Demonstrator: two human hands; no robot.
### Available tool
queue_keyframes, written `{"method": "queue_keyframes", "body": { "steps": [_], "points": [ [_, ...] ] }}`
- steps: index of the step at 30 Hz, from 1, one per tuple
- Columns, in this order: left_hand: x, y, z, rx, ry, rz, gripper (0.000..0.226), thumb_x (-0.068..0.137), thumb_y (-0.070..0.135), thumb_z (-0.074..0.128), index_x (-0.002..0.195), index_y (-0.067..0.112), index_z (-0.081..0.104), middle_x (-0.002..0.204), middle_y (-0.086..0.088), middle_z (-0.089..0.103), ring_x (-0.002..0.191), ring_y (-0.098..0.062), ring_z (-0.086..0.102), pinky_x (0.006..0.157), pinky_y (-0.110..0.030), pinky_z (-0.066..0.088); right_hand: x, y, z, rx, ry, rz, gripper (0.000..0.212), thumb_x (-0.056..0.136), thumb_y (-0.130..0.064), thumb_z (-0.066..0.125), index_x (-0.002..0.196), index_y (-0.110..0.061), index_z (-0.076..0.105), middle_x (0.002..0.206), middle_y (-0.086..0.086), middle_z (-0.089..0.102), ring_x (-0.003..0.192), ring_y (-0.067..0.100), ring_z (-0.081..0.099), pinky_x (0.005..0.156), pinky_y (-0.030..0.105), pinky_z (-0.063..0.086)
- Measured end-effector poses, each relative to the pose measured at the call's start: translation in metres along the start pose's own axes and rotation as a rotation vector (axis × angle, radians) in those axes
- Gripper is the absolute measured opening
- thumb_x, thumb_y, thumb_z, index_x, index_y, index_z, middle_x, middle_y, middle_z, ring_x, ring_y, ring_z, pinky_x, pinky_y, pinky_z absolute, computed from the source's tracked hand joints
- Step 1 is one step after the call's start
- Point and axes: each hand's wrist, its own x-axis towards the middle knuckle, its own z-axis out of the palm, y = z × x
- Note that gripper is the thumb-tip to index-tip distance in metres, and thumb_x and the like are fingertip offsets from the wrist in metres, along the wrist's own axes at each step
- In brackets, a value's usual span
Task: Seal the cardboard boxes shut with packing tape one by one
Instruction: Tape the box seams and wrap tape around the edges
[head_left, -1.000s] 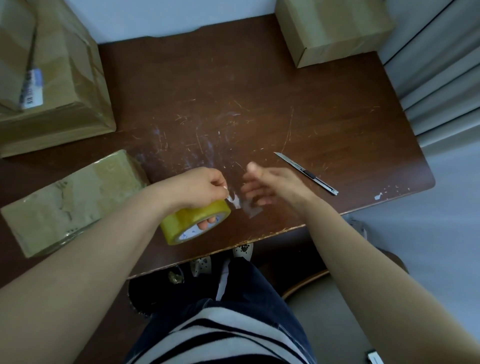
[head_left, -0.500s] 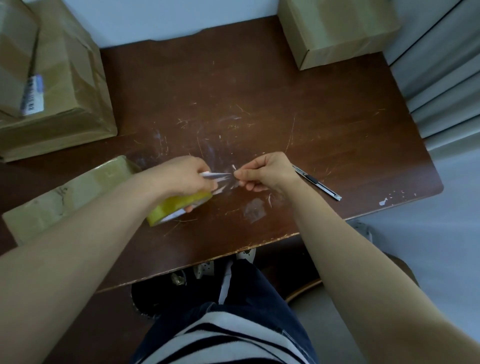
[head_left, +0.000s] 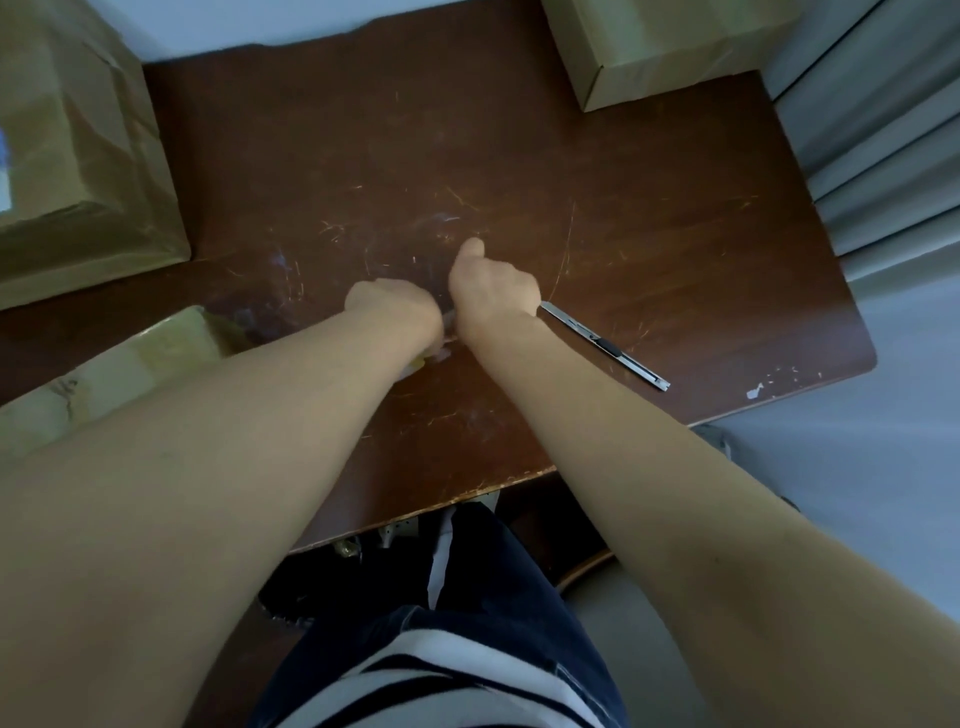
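Note:
My left hand and my right hand are close together over the middle of the brown table. The left hand grips the yellow tape roll, which is almost entirely hidden under my wrist. The right hand has curled fingers and a raised thumb, and pinches the clear tape end that shows between the two hands. A small taped cardboard box lies at the left, partly behind my left forearm. A large cardboard box stands at the far left and another box at the far right corner.
A metal utility knife lies on the table just right of my right wrist. Grey curtains hang past the table's right edge. My legs and a striped shirt fill the near foreground below the table's front edge.
Both hands have moved farther from me across the table. The right hand went from open to pinching the tape end. The roll has slipped out of sight under my left wrist.

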Motion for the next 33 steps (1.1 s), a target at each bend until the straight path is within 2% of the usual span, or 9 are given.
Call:
{"method": "queue_keyframes", "body": {
  "steps": [3, 8, 13, 16, 19, 22, 25, 29, 33],
  "points": [
    [-0.001, 0.006, 0.000, -0.035, 0.017, 0.022, 0.042, 0.091, 0.037, 0.053, 0.127, 0.015, 0.052, 0.083, -0.006, 0.053, 0.067, -0.022, 0.055, 0.057, -0.032, 0.043, -0.006, 0.027, -0.002, 0.064, 0.016, 0.006, 0.036, 0.084, -0.019, 0.071, 0.111, -0.011, 0.049, 0.103, 0.009, 0.059, 0.095, 0.028, 0.060, 0.065, 0.035, 0.038],
    [-0.002, -0.002, -0.001, -0.252, 0.006, 0.100, 0.060, 0.094, 0.048, 0.042, 0.141, 0.011, 0.042, 0.145, -0.012, 0.042, 0.126, -0.033, 0.046, 0.095, -0.037, 0.042, -0.076, 0.067, 0.021, 0.469, -0.020, -0.167, 0.010, 0.084, -0.018, 0.070, 0.093, -0.016, 0.069, 0.086, -0.004, 0.060, 0.085, 0.017, 0.060, 0.074, 0.028, 0.047],
    [-0.019, -0.028, -0.006, -0.437, -0.003, 0.198, 0.032, 0.083, 0.041, 0.056, 0.088, 0.010, 0.057, 0.104, -0.008, 0.055, 0.096, -0.027, 0.052, 0.078, -0.031, 0.039, -0.119, 0.075, 0.058, 0.526, 0.129, -0.124, 0.013, 0.086, -0.013, 0.068, 0.098, -0.008, 0.073, 0.106, 0.006, 0.065, 0.100, 0.019, 0.060, 0.083, 0.031, 0.050],
    [-0.023, -0.041, -0.001, -0.460, 0.016, 0.209, 0.053, 0.083, 0.045, 0.057, 0.118, 0.006, 0.055, 0.113, -0.007, 0.053, 0.105, -0.026, 0.052, 0.081, -0.031, 0.040, -0.109, 0.084, 0.057, 0.632, 0.265, 0.162, 0.021, 0.089, -0.013, 0.064, 0.109, -0.011, 0.070, 0.114, 0.006, 0.062, 0.103, 0.019, 0.059, 0.086, 0.020, 0.041],
    [-0.029, -0.047, 0.006, -0.476, 0.078, 0.221, 0.064, 0.084, 0.047, 0.056, 0.135, 0.009, 0.049, 0.127, -0.008, 0.052, 0.115, -0.026, 0.050, 0.085, -0.031, 0.038, -0.098, 0.089, 0.058, 0.597, 0.250, 0.223, 0.031, 0.092, -0.017, 0.063, 0.122, -0.011, 0.064, 0.119, 0.004, 0.058, 0.103, 0.019, 0.058, 0.086, 0.021, 0.041],
    [-0.036, -0.049, 0.014, -0.446, 0.210, 0.195, 0.073, 0.082, 0.056, 0.056, 0.140, 0.014, 0.042, 0.140, -0.011, 0.047, 0.125, -0.031, 0.045, 0.097, -0.038, 0.040, -0.088, 0.086, 0.058, 0.521, 0.280, 0.206, 0.034, 0.094, -0.020, 0.060, 0.126, -0.011, 0.061, 0.121, 0.004, 0.058, 0.107, 0.020, 0.056, 0.087, 0.025, 0.041],
    [-0.055, -0.047, 0.026, -0.344, 0.530, 0.129, 0.081, 0.079, 0.059, 0.058, 0.143, 0.015, 0.035, 0.144, -0.019, 0.035, 0.134, -0.038, 0.031, 0.110, -0.051, 0.026, -0.081, 0.084, 0.058, 0.428, 0.293, 0.191, 0.031, 0.095, -0.020, 0.057, 0.124, -0.012, 0.064, 0.121, 0.003, 0.059, 0.109, 0.021, 0.056, 0.084, 0.025, 0.040],
    [-0.081, -0.035, 0.061, -0.424, 1.125, 0.461, 0.054, 0.076, 0.022, 0.064, 0.126, 0.006, 0.054, 0.126, -0.022, 0.048, 0.117, -0.041, 0.042, 0.100, -0.048, 0.031, -0.076, 0.084, 0.055, 0.426, 0.271, 0.199, 0.023, 0.094, -0.020, 0.059, 0.113, -0.013, 0.069, 0.116, 0.003, 0.064, 0.104, 0.022, 0.059, 0.079, 0.027, 0.041],
    [-0.087, -0.014, 0.103, -0.564, 0.985, 0.715, 0.043, 0.071, 0.000, 0.067, 0.114, 0.001, 0.064, 0.110, -0.018, 0.057, 0.100, -0.037, 0.052, 0.091, -0.035, 0.035, -0.068, 0.085, 0.049, 0.354, 0.194, 0.217, 0.018, 0.095, -0.019, 0.056, 0.109, -0.013, 0.066, 0.113, 0.006, 0.063, 0.100, 0.024, 0.060, 0.075, 0.029, 0.043]
  ]
}}
